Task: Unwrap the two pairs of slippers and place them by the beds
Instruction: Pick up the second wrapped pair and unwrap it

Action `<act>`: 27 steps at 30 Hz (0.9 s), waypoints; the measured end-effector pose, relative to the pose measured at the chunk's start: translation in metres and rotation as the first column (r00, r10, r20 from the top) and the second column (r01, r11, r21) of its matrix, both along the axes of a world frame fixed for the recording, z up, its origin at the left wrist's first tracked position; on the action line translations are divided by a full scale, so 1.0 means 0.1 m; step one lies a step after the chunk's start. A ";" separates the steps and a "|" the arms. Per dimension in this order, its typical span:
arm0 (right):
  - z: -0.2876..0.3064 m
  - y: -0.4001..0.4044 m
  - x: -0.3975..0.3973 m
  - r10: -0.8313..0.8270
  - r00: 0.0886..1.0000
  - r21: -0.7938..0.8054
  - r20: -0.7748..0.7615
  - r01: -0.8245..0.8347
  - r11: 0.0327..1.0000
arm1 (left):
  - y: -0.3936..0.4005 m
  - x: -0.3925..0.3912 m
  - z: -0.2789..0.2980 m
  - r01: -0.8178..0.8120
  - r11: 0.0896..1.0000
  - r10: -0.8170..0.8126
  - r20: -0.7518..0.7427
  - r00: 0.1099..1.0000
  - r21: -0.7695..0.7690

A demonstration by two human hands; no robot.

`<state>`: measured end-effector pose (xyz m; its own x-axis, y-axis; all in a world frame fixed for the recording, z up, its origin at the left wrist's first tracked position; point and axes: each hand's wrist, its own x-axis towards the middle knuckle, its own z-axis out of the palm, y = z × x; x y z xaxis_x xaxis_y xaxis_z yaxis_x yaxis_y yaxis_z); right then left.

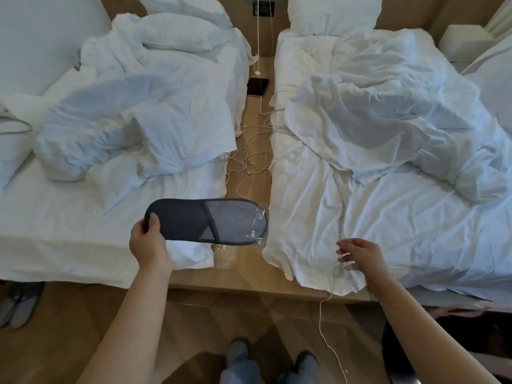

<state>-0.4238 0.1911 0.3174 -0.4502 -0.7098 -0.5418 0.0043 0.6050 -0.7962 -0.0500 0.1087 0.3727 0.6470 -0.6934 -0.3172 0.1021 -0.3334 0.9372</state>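
Note:
A flat dark grey slipper pair (206, 220) is held level over the gap between two beds, its toe end still inside clear plastic wrap (253, 231). My left hand (148, 241) grips the heel end. My right hand (360, 257) hovers over the foot of the right bed (401, 217), fingers pinched on a piece of clear plastic that is hard to make out. A clear empty wrapper (224, 254) lies on the wooden platform below the slipper. Another grey slipper pair (20, 303) sits on the floor at the left bed's (69, 231) foot.
Both beds carry rumpled white duvets and pillows. White charging cables (249, 159) tangle on the wooden strip between the beds, near a dark tablet (257, 86). One cable trails off the right bed to the floor. My feet (273, 361) stand on the wood floor below.

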 end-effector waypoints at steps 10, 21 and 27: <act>-1.07 -0.84 0.58 -0.342 0.894 0.271 0.291 0.265 0.925 | -0.71 0.24 -0.91 0.007 1.000 -0.006 -0.039 0.999 0.028; -3.37 -2.05 2.25 -0.642 0.711 0.428 0.287 0.504 0.750 | -1.98 0.58 -2.56 0.187 0.979 -0.162 -0.247 0.955 0.079; -4.25 -2.22 2.56 -0.765 0.612 0.499 0.200 0.609 0.617 | -2.17 0.77 -3.17 0.193 0.974 -0.152 -0.287 0.946 0.118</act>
